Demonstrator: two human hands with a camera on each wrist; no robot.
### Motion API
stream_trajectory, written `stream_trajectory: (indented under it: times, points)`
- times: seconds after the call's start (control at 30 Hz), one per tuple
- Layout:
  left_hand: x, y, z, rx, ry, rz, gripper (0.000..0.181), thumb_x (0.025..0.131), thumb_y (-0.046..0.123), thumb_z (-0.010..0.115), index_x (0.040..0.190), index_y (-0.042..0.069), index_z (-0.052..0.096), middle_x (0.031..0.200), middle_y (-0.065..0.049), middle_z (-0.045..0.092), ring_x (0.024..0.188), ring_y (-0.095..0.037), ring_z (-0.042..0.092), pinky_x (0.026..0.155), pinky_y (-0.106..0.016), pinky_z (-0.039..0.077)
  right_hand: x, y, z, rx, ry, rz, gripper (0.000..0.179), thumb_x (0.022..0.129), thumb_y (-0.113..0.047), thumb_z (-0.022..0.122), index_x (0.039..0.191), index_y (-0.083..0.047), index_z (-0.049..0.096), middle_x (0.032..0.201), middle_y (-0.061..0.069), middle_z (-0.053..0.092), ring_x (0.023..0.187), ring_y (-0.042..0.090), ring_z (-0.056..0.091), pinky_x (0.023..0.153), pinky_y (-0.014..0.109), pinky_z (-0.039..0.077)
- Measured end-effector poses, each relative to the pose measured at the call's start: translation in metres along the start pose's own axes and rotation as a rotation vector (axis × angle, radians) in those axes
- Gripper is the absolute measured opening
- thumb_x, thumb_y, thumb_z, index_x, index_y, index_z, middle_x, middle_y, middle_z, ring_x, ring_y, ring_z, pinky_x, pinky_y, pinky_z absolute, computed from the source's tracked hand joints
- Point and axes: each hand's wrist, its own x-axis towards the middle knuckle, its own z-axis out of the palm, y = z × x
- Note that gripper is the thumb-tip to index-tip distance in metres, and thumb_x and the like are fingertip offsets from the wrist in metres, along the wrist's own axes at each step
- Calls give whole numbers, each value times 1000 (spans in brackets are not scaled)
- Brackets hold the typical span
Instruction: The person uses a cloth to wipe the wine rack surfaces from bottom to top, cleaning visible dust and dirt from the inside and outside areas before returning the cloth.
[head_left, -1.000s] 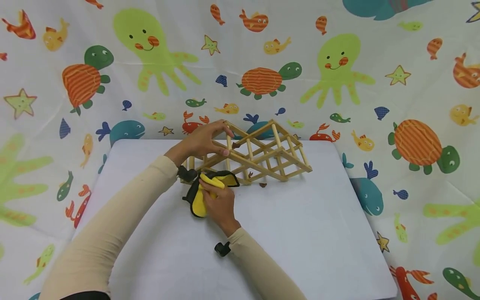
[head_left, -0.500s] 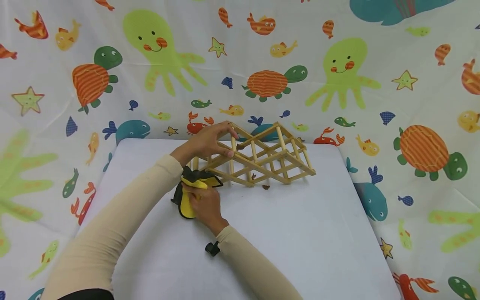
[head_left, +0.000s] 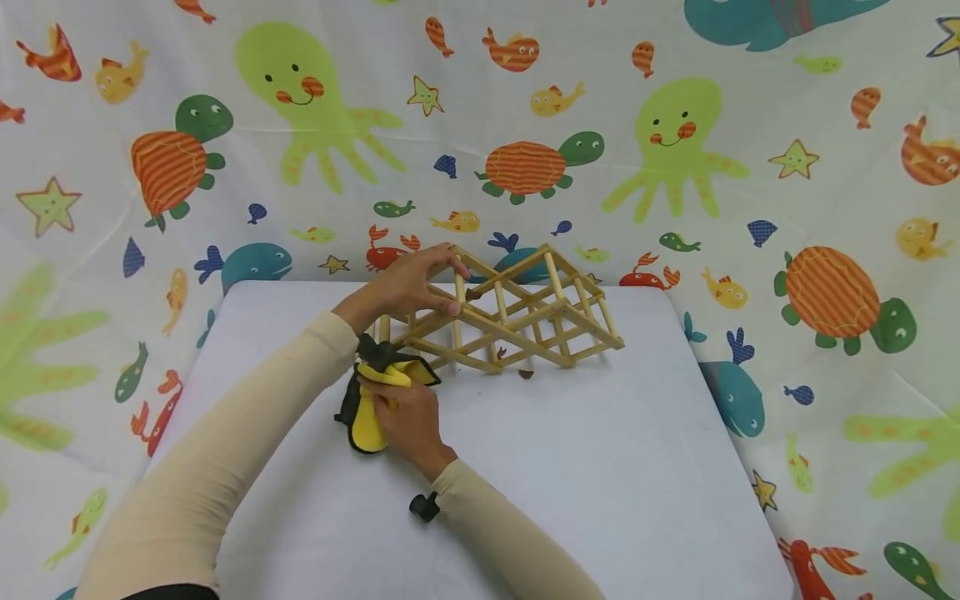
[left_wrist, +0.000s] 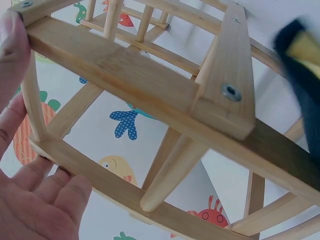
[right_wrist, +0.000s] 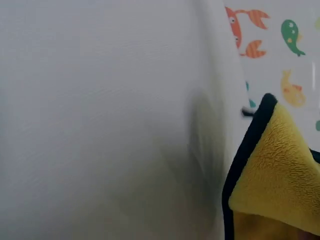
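A folding wooden rack (head_left: 525, 333) of crossed slats and round dowels stands at the back of the white table. My left hand (head_left: 405, 287) grips its upper left part; in the left wrist view the thumb lies at a slat's corner while the fingers of that hand (left_wrist: 45, 200) reach the slat below. In front of the rack's left end, my right hand (head_left: 411, 421) holds a bunched cleaning cloth (head_left: 367, 425), yellow with a dark side and edging. A fold of the cloth (right_wrist: 280, 165) fills the right wrist view's lower right, largely hiding that hand.
Small brown bits lie around the rack: one brown piece (head_left: 527, 374) on the white table (head_left: 637, 467) in front, another on a slat. A patterned sea-animal curtain (head_left: 540, 108) hangs right behind the table. My left forearm (head_left: 247, 442) stretches across the table's left side.
My right hand has moved left with the cloth along the rack's front to its left end. The left hand keeps its hold, and the rack stays in place.
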Motion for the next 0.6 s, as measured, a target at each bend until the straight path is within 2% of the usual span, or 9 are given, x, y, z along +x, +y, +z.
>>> stream_trajectory:
  times: [0.07,0.13,0.2,0.3,0.4,0.47,0.53,0.6]
  points:
    - [-1,0,-1,-1,1,2,54,86,31,91,133,21,65,176,-5,30,163,-37,29,128,-64,30,4,-5,4,-18,6,-29,23,98,-14,75,117,-25,83,105,-3,83,91,11,73,83,17,57]
    - [-1,0,0,-9,0,-1,55,86,31,91,134,20,66,177,-6,28,163,-37,27,129,-64,28,5,-5,6,-45,-5,3,23,99,-15,75,117,-26,83,104,-6,83,88,8,71,79,15,55]
    - [-1,0,0,-12,2,-7,55,86,30,91,133,20,66,177,-6,27,164,-37,26,130,-65,26,3,1,3,-37,-36,77,24,98,-13,74,116,-25,83,105,-8,83,86,5,69,76,13,52]
    - [0,0,1,-13,-1,-12,55,86,30,91,134,19,66,177,-6,27,164,-37,26,129,-66,26,-6,16,-7,16,-80,243,28,96,-9,73,117,-25,83,112,-11,82,73,5,62,66,15,47]
    - [0,1,2,-10,-10,-14,56,87,30,90,136,18,65,177,-7,27,164,-37,26,128,-67,27,-17,32,-24,74,-74,357,34,93,-5,73,117,-25,83,120,-10,80,82,5,66,72,19,52]
    - [0,2,1,-9,-17,-17,56,87,30,90,136,18,64,178,-7,26,164,-37,25,128,-67,28,-25,36,-38,100,-63,372,35,92,-5,73,117,-27,83,123,-9,79,96,8,71,82,25,58]
    - [0,2,-1,-7,-21,-17,56,87,30,90,136,19,64,178,-8,25,164,-38,26,128,-68,28,-31,37,-52,127,-43,340,35,93,-6,73,117,-29,83,125,-8,78,114,12,72,95,31,61]
    - [0,1,-2,-2,-26,-15,56,88,30,90,136,20,64,178,-8,24,164,-39,26,127,-68,28,-35,32,-67,168,-15,287,35,93,-6,73,118,-29,83,126,-7,78,119,15,72,99,35,62]
